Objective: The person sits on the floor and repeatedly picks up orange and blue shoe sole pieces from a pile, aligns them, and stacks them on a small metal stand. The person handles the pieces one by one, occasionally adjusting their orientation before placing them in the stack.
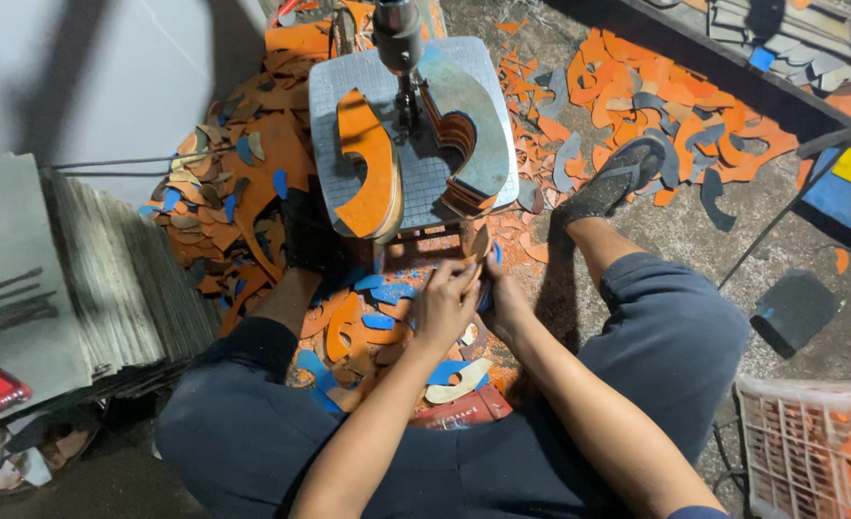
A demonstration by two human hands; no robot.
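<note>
Your left hand [442,306] and right hand [504,293] are pressed close together just below the grey machine table [334,96], fingers curled around a small stack of cut pieces [473,242] — whether you pinch it, I cannot tell. Orange and blue offcuts [372,322] lie under your hands, between your knees. A white crate [810,447] sits near your right leg.

Bright overhead light, hard dark shadows on the wall, sharp focus, slight wide-angle bending.
</note>
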